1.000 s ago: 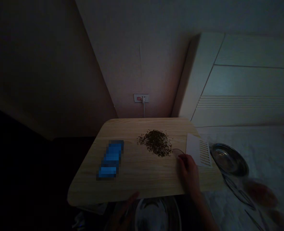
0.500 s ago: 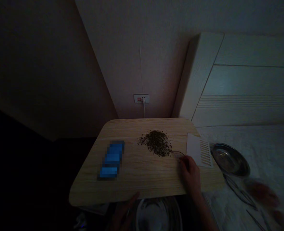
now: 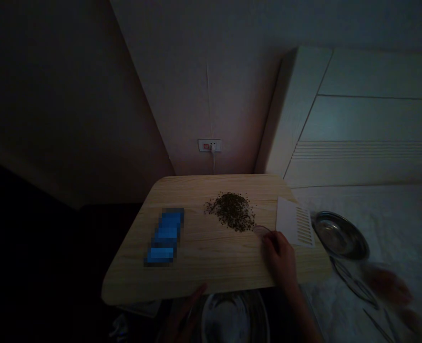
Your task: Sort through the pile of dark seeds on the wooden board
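In the dim head view, a pile of small dark seeds (image 3: 235,209) lies spread on a light wooden table (image 3: 182,281). My right hand (image 3: 281,252) is closed on a thin, clear, curved-edged piece (image 3: 262,230), whose exact kind I cannot make out. That piece rests low over the wood, close to the pile's right edge. My left hand (image 3: 187,312) is at the near table edge, one finger stretched out along it; its other fingers are dark. Beside it, below the edge, a round metal bowl (image 3: 211,319) is partly in view.
A blurred-out blue item (image 3: 166,236) lies on the table's left. At the right are a white slotted board (image 3: 286,221), a metal basin (image 3: 357,243), a dark cable-like loop (image 3: 354,286) and another person's blurred hand (image 3: 389,286). A wall socket (image 3: 210,145) holds a plug.
My right hand and the clear piece have shifted very slightly left, along with a small shift of the whole view. The seed pile looks the same.
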`<state>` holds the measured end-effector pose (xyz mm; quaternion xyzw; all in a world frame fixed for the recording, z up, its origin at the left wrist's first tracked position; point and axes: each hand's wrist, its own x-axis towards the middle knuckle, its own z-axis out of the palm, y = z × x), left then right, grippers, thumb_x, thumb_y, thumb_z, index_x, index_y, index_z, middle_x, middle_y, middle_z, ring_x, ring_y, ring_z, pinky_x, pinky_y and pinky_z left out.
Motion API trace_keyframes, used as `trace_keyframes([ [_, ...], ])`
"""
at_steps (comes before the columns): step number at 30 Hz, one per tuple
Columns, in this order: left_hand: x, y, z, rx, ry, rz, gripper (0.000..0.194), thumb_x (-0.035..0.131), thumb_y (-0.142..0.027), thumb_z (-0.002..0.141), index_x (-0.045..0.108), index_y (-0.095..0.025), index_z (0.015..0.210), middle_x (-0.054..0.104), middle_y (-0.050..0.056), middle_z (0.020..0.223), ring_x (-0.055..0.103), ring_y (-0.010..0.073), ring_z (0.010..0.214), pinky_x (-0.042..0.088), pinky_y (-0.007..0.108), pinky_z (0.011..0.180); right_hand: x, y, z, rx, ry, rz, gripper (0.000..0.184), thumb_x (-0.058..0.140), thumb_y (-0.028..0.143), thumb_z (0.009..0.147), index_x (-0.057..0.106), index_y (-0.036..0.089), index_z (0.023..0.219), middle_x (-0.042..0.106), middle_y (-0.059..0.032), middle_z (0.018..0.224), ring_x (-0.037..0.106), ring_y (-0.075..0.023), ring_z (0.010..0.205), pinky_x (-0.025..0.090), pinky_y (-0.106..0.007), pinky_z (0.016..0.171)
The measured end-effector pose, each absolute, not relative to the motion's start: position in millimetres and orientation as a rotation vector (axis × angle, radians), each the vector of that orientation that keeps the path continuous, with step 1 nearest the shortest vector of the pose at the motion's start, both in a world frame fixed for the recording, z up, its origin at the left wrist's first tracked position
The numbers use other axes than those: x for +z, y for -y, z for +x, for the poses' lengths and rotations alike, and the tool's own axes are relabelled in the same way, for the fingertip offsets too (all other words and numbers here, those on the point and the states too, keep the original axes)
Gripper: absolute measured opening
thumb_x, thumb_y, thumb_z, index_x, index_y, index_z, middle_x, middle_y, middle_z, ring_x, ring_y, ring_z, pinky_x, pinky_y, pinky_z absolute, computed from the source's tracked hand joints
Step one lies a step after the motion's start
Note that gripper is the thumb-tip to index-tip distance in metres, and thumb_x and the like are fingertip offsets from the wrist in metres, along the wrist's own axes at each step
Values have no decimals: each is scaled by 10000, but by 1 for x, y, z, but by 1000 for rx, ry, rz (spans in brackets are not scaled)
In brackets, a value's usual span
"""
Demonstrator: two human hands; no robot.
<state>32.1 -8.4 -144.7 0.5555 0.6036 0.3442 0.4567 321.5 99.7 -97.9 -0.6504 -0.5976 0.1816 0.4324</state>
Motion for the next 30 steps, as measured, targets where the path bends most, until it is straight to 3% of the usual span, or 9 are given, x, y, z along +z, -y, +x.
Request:
trace_keyframes([
  [11, -142, 11, 33, 842, -1500, 1391, 366, 496, -353, 835, 572, -316, 1190, 575, -18, 1277, 484, 234, 1209, 300, 412, 1046, -97, -98, 321, 457, 1530, -1643, 134, 436, 279, 851, 522, 192, 795, 570, -30, 768, 526, -180, 723, 394, -288, 664],
  [19, -150, 11, 32, 849, -1480, 1348, 393, 511, -392, 819, 572, -298, 1195, 573, -2, 1280, 471, 249, 1219, 301, 424, 1043, -96, -94, 320, 457, 1568, -1625, 132, 429, 270, 858, 515, 194, 792, 555, -30, 779, 521, -179, 743, 391, -287, 678],
  [30, -146, 12, 31, 809, -1472, 1373, 378, 490, -317, 844, 535, -337, 1219, 546, -29, 1305, 443, 238, 1241, 276, 449, 1052, -97, -93, 319, 477, 1616, -1597, 129, 436, 270, 856, 516, 195, 788, 559, -34, 780, 525, -183, 750, 398, -290, 682],
])
